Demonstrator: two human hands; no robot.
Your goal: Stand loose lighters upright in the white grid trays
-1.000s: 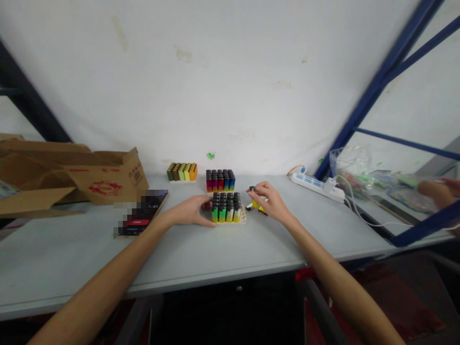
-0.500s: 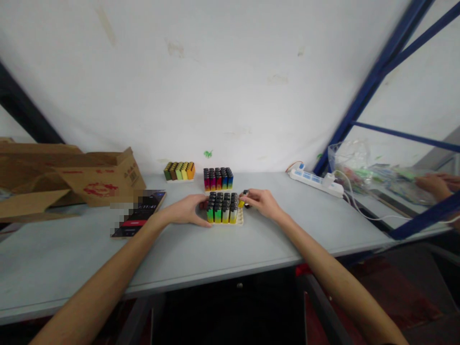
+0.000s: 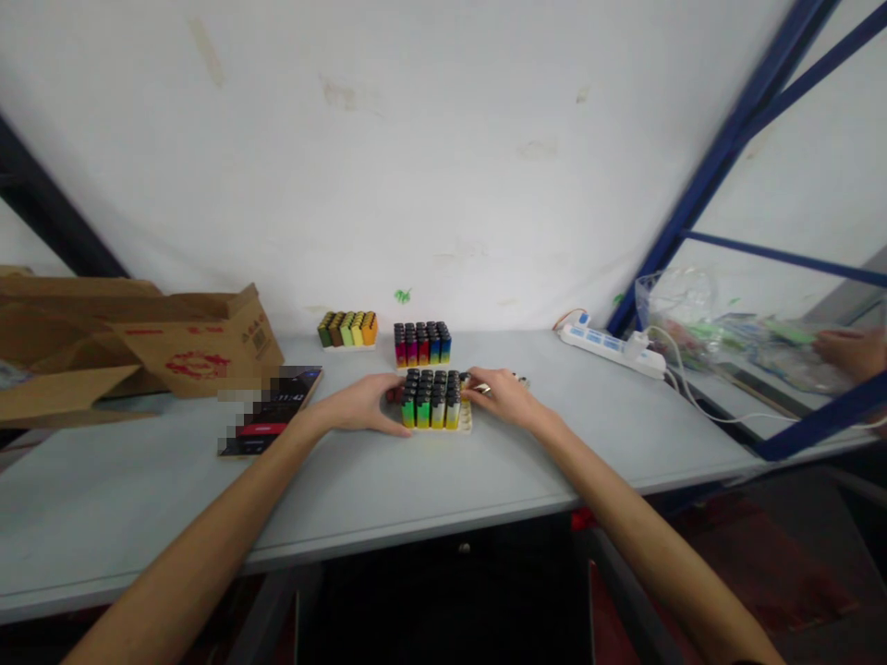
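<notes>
A cream tray [image 3: 466,425] on the table holds upright lighters [image 3: 431,406] with black tops and green, white and yellow bodies, packed in rows. My left hand [image 3: 370,404] grips the tray's left side, thumb at the front corner and fingers behind. At the right end, my right hand [image 3: 504,397] pinches a lighter [image 3: 483,390] over the tray's right-hand column; only its metal top shows clearly between my fingers. Empty slots show at the front of that column. Partly hidden behind my right hand are small items [image 3: 522,380], too little seen to name.
Behind stand a tray of multicoloured lighters [image 3: 422,345] and another of green-to-orange ones [image 3: 347,331]. A phone [image 3: 284,406] and an open cardboard box [image 3: 200,346] are at left. At right lie a power strip [image 3: 613,350], a blue frame [image 3: 707,194] and another person's hand [image 3: 849,349].
My right hand has shifted slightly left and carried the yellow lighter down into the tray's right-hand column. My left hand keeps its hold on the tray.
</notes>
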